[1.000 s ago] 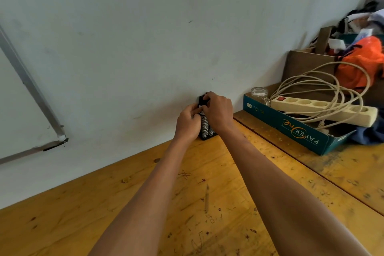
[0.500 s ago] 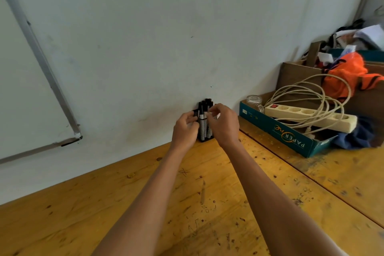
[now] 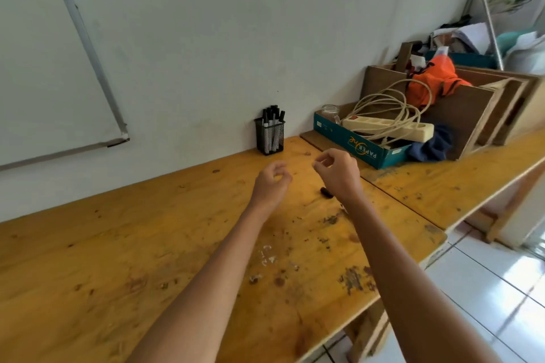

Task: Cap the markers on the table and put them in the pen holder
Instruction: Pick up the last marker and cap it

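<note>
A black mesh pen holder [image 3: 269, 138] stands against the wall on the yellow wooden table [image 3: 147, 244]. Several capped markers [image 3: 272, 116] with black caps stick up out of it. My left hand [image 3: 269, 183] and my right hand [image 3: 337, 174] hover over the table, well in front of the holder, fingers loosely curled and holding nothing. A small black object [image 3: 326, 192], perhaps a cap or a marker end, lies on the table, partly hidden under my right wrist.
A teal cardboard box [image 3: 354, 147] with a power strip [image 3: 386, 127], coiled cable and a glass jar [image 3: 330, 112] sits to the right. Brown boards and orange cloth [image 3: 436, 82] lie behind. A whiteboard [image 3: 44, 68] hangs left. The table's edge drops to tiled floor [image 3: 486, 274] at right.
Both hands let go of the pen holder and pulled back toward me. The view has backed away and tilted, showing more table and floor.
</note>
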